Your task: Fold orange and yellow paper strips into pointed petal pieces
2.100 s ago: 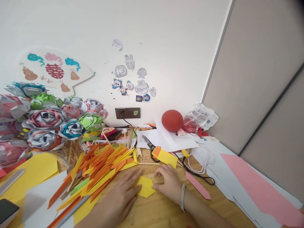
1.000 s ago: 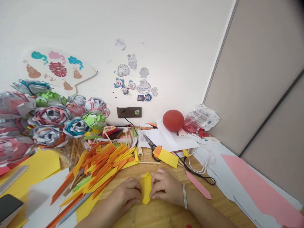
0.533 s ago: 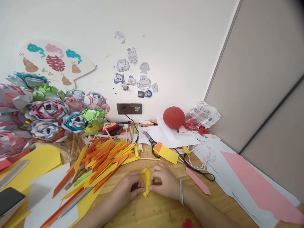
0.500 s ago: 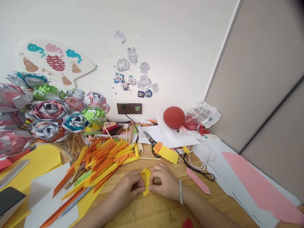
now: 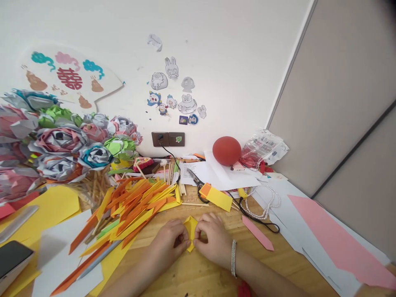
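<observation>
paper [image 5: 191, 227], yellow and folded, is pinched by left hand [image 5: 170, 240] and right hand [image 5: 213, 239]; wall cutout [image 5: 69, 78] reads 囍.

Folded yellow paper [image 5: 191, 225] in both hands [image 5: 214, 239], scissors [image 5: 199, 184] beyond.

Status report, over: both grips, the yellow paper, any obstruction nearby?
Left-hand grip and right-hand grip: both pinching. Yellow paper: folded, held between them. Close by: orange and yellow strips, ahead and left; nothing visibly blocking.
</observation>
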